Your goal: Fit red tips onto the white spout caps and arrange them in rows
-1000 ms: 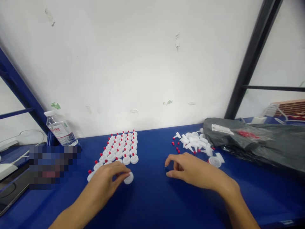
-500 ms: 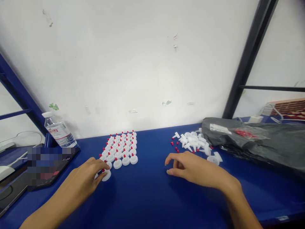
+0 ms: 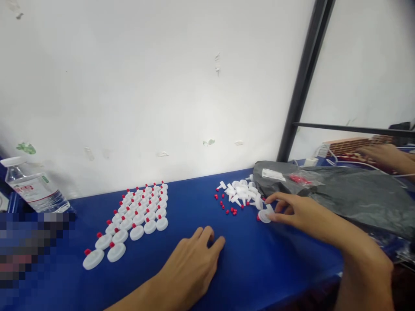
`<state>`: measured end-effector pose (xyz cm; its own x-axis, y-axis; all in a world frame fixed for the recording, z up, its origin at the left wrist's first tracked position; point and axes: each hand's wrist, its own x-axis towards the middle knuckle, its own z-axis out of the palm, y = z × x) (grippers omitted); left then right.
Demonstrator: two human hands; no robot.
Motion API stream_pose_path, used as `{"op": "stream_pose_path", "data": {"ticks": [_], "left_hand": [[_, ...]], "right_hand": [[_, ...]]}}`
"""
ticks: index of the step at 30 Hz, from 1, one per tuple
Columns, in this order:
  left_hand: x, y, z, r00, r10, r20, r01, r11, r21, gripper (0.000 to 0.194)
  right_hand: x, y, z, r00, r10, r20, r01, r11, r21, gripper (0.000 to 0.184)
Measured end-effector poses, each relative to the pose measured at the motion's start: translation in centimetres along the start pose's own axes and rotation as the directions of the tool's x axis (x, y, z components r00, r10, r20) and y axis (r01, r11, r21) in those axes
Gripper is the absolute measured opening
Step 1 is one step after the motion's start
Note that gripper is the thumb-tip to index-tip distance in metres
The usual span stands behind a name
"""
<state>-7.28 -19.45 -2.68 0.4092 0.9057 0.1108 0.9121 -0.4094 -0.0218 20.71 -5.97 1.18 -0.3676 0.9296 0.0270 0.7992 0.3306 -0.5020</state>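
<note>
My right hand (image 3: 293, 211) reaches to the near right edge of a loose pile of white nozzle caps (image 3: 241, 190). Its thumb and index finger close around the spout of one white nozzle cap (image 3: 264, 217), which lies on the blue table. Small red tip caps (image 3: 234, 211) are scattered beside the pile. My left hand (image 3: 197, 259) is low over the middle of the table, fingers loosely bent and apart, with nothing visible in it. To its left stand rows of white nozzle caps with red tips (image 3: 136, 232), spouts upward.
A clear water bottle (image 3: 35, 185) stands at the left, by a blurred-out flat object (image 3: 32, 250). Grey plastic bags (image 3: 350, 198) lie on the right, under a small bag of red pieces (image 3: 300, 179). A black frame post (image 3: 301, 82) rises behind; another person's hand (image 3: 382, 155) shows far right.
My left hand has left a red-tipped nozzle cap in the rows and moved right. My right hand has moved right to a loose nozzle cap. The view has turned right.
</note>
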Motion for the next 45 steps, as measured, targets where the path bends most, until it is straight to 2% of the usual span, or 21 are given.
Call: {"op": "stream_pose_path", "data": {"ticks": [3, 6, 9, 12, 16, 20, 23, 26, 30, 34, 38, 42, 45], "left_hand": [[4.3, -0.4, 0.8, 0.999, -0.018, -0.036, 0.019, 1.0, 0.012, 0.035], [7.3, -1.4, 1.9, 0.99, -0.077, -0.121, 0.075, 0.997, -0.016, 0.033], [8.7, -2.1, 2.7, 0.98, -0.118, -0.161, 0.104, 0.99, -0.091, 0.028], [8.8, -2.4, 2.9, 0.978, -0.133, -0.16, 0.112, 0.984, -0.136, 0.026], [8.6, -2.4, 2.6, 0.981, -0.124, -0.152, 0.102, 0.985, -0.141, 0.025], [7.8, -2.2, 2.2, 0.985, -0.121, -0.125, 0.108, 0.989, -0.104, 0.025], [6.2, -2.2, 2.1, 0.986, -0.123, -0.11, 0.114, 0.99, -0.085, 0.025], [3.7, -2.7, 2.3, 0.981, -0.129, -0.148, 0.109, 0.984, -0.139, 0.021], [0.3, -4.0, 2.5, 0.959, -0.145, -0.243, 0.081, 0.964, -0.255, 0.017], [-1.7, -5.3, 2.4, 0.948, -0.184, -0.261, 0.092, 0.94, -0.33, 0.015], [-2.2, -6.2, 2.4, 0.94, -0.241, -0.242, 0.129, 0.906, -0.403, 0.02], [-2.0, -6.4, 2.5, 0.933, -0.265, -0.245, 0.118, 0.866, -0.486, 0.033], [-1.7, -6.2, 2.2, 0.921, -0.303, -0.245, 0.123, 0.822, -0.555, 0.033]], "right_hand": [[0.6, 0.6, 0.5, 0.998, 0.015, 0.061, -0.016, 1.0, 0.02, 0.038], [1.3, 0.4, 1.1, 0.996, 0.026, 0.085, -0.029, 0.999, 0.027, 0.03], [1.9, 0.0, 1.4, 0.995, 0.038, 0.091, -0.038, 0.999, -0.005, 0.019], [2.2, -0.6, 1.5, 0.994, 0.052, 0.101, -0.048, 0.998, -0.049, 0.012], [2.1, -1.3, 1.4, 0.995, 0.035, 0.09, -0.029, 0.997, -0.068, 0.009], [1.2, -1.9, 0.9, 0.997, -0.076, 0.024, 0.077, 0.996, -0.038, 0.015], [0.2, -2.7, 0.6, 0.984, -0.176, -0.006, 0.176, 0.983, 0.056, 0.02], [-0.4, -3.9, 0.8, 0.967, -0.25, 0.053, 0.239, 0.958, 0.159, 0.018], [-0.1, -6.1, 2.1, 0.948, -0.29, 0.131, 0.259, 0.943, 0.21, 0.011], [0.5, -8.3, 4.2, 0.916, -0.358, 0.183, 0.322, 0.925, 0.199, 0.007], [0.9, -9.8, 6.1, 0.89, -0.382, 0.248, 0.319, 0.911, 0.261, 0.006], [1.4, -10.1, 7.7, 0.874, -0.411, 0.26, 0.339, 0.898, 0.282, 0.008], [1.6, -10.3, 8.2, 0.857, -0.449, 0.254, 0.378, 0.882, 0.281, 0.011]]}}
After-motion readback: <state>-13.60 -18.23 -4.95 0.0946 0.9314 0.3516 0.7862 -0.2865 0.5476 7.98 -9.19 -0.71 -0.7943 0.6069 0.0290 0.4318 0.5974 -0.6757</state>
